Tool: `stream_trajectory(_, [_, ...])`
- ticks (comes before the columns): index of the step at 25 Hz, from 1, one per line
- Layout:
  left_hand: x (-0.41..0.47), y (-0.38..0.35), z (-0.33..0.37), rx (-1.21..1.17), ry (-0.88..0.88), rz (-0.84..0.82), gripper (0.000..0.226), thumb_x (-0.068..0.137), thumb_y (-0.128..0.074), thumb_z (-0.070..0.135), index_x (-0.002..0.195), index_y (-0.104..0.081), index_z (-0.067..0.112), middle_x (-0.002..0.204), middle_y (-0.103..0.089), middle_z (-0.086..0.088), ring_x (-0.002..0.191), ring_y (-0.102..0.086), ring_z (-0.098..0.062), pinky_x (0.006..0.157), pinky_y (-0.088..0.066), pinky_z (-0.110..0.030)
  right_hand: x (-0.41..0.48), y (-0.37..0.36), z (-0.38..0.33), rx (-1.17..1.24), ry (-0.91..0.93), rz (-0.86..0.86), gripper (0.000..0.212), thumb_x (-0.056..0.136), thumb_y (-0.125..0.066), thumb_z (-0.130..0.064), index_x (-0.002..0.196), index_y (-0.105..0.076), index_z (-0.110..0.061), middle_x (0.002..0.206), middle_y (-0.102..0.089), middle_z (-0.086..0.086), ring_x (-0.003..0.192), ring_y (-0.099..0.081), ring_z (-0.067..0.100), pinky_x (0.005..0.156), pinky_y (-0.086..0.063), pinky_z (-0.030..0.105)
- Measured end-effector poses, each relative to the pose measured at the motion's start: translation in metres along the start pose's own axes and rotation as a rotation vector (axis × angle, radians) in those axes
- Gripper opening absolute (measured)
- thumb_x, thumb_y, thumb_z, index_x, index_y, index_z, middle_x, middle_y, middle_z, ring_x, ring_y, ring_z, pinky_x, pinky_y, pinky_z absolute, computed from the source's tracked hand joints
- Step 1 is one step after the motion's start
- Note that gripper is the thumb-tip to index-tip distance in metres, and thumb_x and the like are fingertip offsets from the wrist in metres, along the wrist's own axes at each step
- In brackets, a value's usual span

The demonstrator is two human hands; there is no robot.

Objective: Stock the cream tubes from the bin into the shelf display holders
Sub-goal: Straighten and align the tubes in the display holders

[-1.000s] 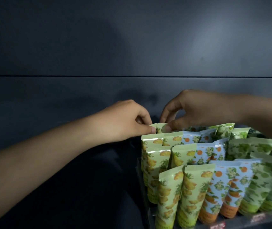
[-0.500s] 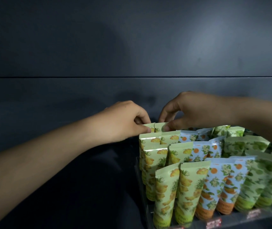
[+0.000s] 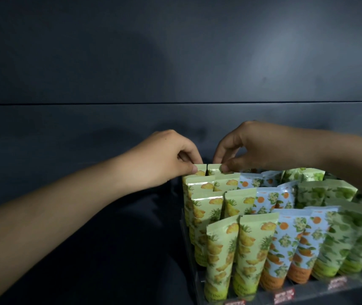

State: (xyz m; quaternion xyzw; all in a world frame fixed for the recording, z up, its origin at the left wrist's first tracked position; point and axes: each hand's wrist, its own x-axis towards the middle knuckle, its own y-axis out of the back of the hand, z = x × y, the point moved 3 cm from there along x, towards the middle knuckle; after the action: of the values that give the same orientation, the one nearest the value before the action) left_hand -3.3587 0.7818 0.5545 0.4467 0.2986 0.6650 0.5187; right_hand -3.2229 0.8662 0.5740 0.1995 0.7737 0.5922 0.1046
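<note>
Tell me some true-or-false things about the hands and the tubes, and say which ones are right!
1. The left hand pinches the top of a yellow tube in the back row. True.
2. The right hand holds nothing. False: it pinches the neighbouring tube.
3. The leftmost tubes in the front row are blue. False: the front yellow tubes stand there; the blue tubes are in the middle.
4. The green tubes are on the right side. True.
5. The wall behind is white. False: the wall is dark grey.
</note>
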Motion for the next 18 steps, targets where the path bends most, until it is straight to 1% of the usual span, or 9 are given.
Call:
stream_trajectory(2, [-0.0004,-0.0009,0.0013,0.001,-0.004,0.022,0.008,0.081,-0.070,0.016,0.084,-0.073,0.022,0.077,-0.070,0.008,0.068,-0.061,0.001,0.062,-0.040,-0.003,-0.0008,-0.0002,0.0012,0.006,-0.003,0.000,0.009,0.084,-0.067,-0.021,0.089,-0.070,-0.027,0.087,-0.072,-0.014,0.073,-0.061,-0.011,0.060,-0.039,0.000])
stream_trajectory(5, [-0.0007,-0.0004,0.0016,-0.017,-0.010,0.056,0.008,0.080,-0.070,0.016,0.084,-0.074,0.021,0.074,-0.069,0.010,0.073,-0.061,0.002,0.062,-0.040,-0.002,-0.0007,-0.0006,0.0030,-0.010,0.000,0.013,0.009,0.084,-0.067,-0.023,0.090,-0.071,-0.027,0.087,-0.072,-0.014,0.076,-0.061,-0.010,0.063,-0.040,0.000])
stream_trajectory(7, [-0.0002,-0.0018,0.0010,-0.013,-0.010,0.024,0.008,0.081,-0.069,0.017,0.085,-0.074,0.023,0.077,-0.071,0.008,0.072,-0.065,-0.003,0.064,-0.044,-0.007,-0.0003,-0.0009,0.0033,-0.014,0.000,0.015,0.009,0.084,-0.067,-0.024,0.091,-0.071,-0.027,0.087,-0.072,-0.014,0.080,-0.062,-0.009,0.066,-0.042,0.001])
stream_trajectory(9, [0.0004,-0.0033,0.0001,-0.007,-0.003,-0.008,0.008,0.083,-0.067,0.020,0.087,-0.073,0.023,0.082,-0.073,0.007,0.075,-0.067,-0.006,0.069,-0.047,-0.013,0.0002,-0.0013,0.0031,-0.016,-0.001,0.013,0.009,0.084,-0.067,-0.025,0.092,-0.070,-0.028,0.088,-0.072,-0.015,0.080,-0.062,-0.008,0.066,-0.042,0.001])
stream_trajectory(13, [0.0006,-0.0015,-0.0008,-0.021,0.009,-0.021,0.011,0.084,-0.066,0.024,0.092,-0.074,0.022,0.085,-0.073,0.007,0.079,-0.068,-0.009,0.076,-0.048,-0.020,0.0016,-0.0014,0.0033,-0.029,0.001,0.018,0.008,0.084,-0.066,-0.026,0.091,-0.069,-0.028,0.089,-0.072,-0.015,0.073,-0.060,-0.013,0.060,-0.038,-0.001])
stream_trajectory(15, [0.0005,-0.0008,-0.0006,-0.020,0.014,-0.024,0.013,0.083,-0.066,0.026,0.093,-0.073,0.023,0.086,-0.072,0.008,0.080,-0.067,-0.006,0.078,-0.048,-0.019,0.0016,-0.0006,0.0038,-0.028,-0.002,0.020,0.008,0.084,-0.067,-0.027,0.092,-0.069,-0.027,0.089,-0.072,-0.014,0.071,-0.059,-0.014,0.059,-0.038,0.000])
stream_trajectory(18, [0.0004,0.0012,-0.0001,-0.021,0.016,-0.007,0.014,0.082,-0.066,0.029,0.092,-0.074,0.024,0.085,-0.072,0.011,0.080,-0.064,0.002,0.079,-0.048,-0.016,0.0012,0.0029,0.0031,-0.032,0.002,0.042,0.013,0.083,-0.066,-0.029,0.095,-0.069,-0.026,0.091,-0.071,-0.013,0.080,-0.061,-0.007,0.066,-0.043,0.002])
